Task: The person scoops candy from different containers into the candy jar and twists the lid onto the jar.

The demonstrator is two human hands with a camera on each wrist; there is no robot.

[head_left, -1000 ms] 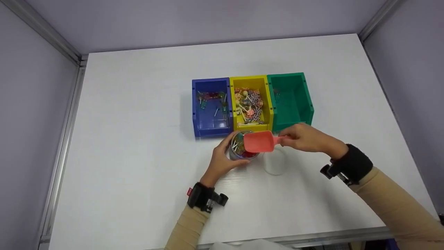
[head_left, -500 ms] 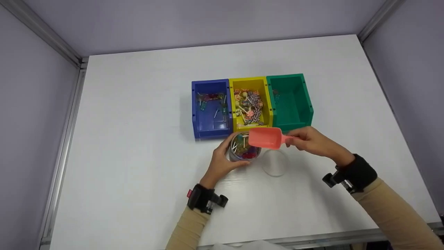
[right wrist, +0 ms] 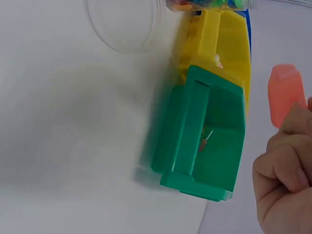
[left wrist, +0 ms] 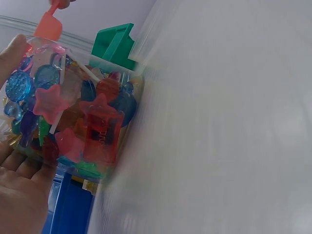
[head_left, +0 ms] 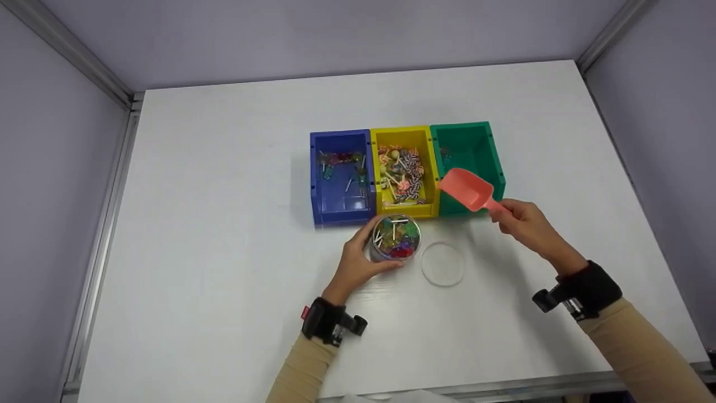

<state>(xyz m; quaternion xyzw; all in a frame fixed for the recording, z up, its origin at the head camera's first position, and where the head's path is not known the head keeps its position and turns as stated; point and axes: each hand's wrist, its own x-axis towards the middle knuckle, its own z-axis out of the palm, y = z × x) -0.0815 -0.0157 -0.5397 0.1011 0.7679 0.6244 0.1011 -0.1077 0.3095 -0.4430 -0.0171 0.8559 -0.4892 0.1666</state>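
My left hand is wrapped round a clear jar that stands in front of the bins. Colourful translucent trinkets, among them stars and beads, fill the jar, with white sticks showing near its top. My right hand grips the handle of a coral scoop, raised over the front of the green bin. The bowl of the scoop looks bare in the head view. Beside the jar, a clear round lid lies on the table.
Three bins stand side by side behind the jar. The blue bin has a few translucent pieces, the yellow bin many swirl lollipops, and the green one a couple of small pieces. A white table carries everything, with walls around it.
My right hand has drawn the scoop away from over the jar, to the right and back, up to the green bin. The left hand and jar have stayed put.
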